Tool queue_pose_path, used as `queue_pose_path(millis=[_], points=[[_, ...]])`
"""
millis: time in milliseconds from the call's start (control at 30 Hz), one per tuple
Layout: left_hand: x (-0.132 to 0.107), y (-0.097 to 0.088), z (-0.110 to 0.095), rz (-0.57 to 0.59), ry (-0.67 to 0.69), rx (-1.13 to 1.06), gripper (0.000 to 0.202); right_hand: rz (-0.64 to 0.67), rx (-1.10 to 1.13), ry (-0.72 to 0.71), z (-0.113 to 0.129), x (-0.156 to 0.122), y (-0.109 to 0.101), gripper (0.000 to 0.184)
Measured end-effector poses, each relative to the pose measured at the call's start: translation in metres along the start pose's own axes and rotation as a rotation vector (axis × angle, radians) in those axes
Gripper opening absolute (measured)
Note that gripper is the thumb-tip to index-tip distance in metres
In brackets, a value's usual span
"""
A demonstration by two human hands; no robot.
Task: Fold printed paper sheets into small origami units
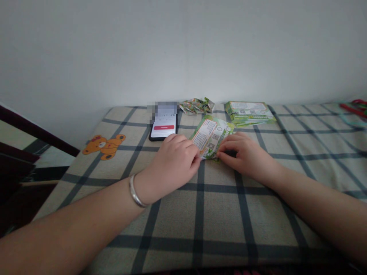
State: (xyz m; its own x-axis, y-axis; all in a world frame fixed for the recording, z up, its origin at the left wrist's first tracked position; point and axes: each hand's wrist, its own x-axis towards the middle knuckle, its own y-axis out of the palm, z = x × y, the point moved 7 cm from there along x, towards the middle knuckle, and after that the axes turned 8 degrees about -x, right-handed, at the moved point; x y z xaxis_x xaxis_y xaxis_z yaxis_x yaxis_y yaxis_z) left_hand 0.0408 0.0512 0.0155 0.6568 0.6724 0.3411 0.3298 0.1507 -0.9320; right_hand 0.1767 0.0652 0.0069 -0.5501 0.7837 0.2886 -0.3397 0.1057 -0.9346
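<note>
A green and white printed paper sheet point(211, 138) lies on the checked cloth point(200, 214) in front of me. My left hand point(172, 162), with a silver bangle at the wrist, has its fingers curled and pinches the sheet's near left edge. Its near right edge is pinched by my right hand point(246, 156), knuckles up. Both hands rest on the cloth with the sheet partly folded between them.
A phone point(163, 126) with a lit screen lies behind my left hand. Folded green paper pieces point(197, 105) and a stack of the same sheets point(249, 112) sit near the wall. A bear print point(104, 146) marks the cloth at left. Red and teal items point(355, 109) lie far right.
</note>
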Motion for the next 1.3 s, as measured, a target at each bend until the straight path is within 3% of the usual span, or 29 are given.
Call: queue_pose_path(millis=[200,367,700,967,1300], points=[[0.002,0.011,0.013,0.084,-0.123,-0.123,0.018,-0.019,-0.106,0.056,0.001,-0.004,-0.002,0.011],[0.004,0.016,0.018,0.123,-0.120,-0.186,0.016,-0.059,-0.128,0.087,-0.001,-0.005,-0.005,0.016],[0.005,0.017,0.021,0.084,-0.069,-0.232,0.017,-0.084,-0.120,0.032,-0.001,-0.005,-0.009,0.023],[0.007,0.014,0.017,0.032,-0.011,-0.218,0.025,-0.046,0.008,0.091,-0.008,-0.003,-0.004,0.020],[0.008,0.003,0.014,-0.076,0.019,-0.335,0.009,0.024,0.098,0.054,-0.011,0.001,0.001,0.018]])
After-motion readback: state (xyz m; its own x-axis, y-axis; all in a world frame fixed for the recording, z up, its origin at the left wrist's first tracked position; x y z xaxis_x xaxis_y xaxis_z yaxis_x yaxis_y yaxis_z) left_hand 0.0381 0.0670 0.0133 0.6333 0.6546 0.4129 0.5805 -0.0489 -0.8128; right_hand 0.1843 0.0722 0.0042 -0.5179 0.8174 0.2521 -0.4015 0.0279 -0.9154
